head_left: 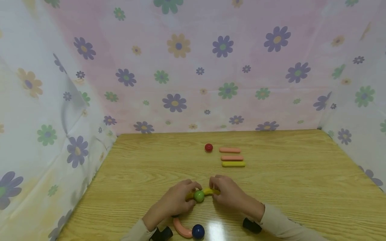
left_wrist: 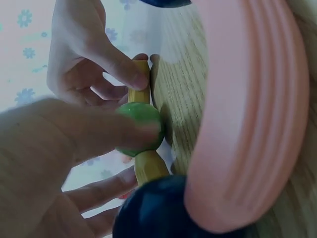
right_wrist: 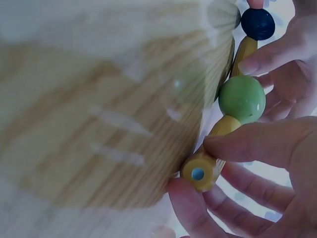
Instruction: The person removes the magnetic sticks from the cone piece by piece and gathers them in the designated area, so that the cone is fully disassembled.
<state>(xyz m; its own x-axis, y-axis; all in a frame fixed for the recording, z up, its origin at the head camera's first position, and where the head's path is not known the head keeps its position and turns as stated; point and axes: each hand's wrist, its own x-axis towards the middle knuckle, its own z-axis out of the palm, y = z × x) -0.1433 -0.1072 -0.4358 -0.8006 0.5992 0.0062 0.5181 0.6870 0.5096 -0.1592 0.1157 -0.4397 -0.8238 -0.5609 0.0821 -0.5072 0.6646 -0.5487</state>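
Note:
My left hand [head_left: 181, 198] bends around a green ball [head_left: 199, 196], its thumb and fingertips at the ball and the end of the yellow stick on its left. On the ball's other side, my right hand [head_left: 228, 192] pinches a curved yellow stick [right_wrist: 223, 130] between thumb and fingers. The stick's round end, with a light-blue centre, faces the right wrist camera. The left yellow stick runs to a dark blue ball [right_wrist: 257, 24], mostly hidden under the left hand in the head view. From that ball a curved pink stick [head_left: 182, 229] leads to another dark blue ball [head_left: 198, 231].
Farther back on the wooden table [head_left: 144, 160] lie a red ball [head_left: 208, 147], two straight pink sticks [head_left: 230, 150] and a straight yellow stick [head_left: 233, 164]. Flower-patterned cloth [head_left: 193, 73] hangs along the back and both sides. Each wrist carries a black camera [head_left: 252, 225].

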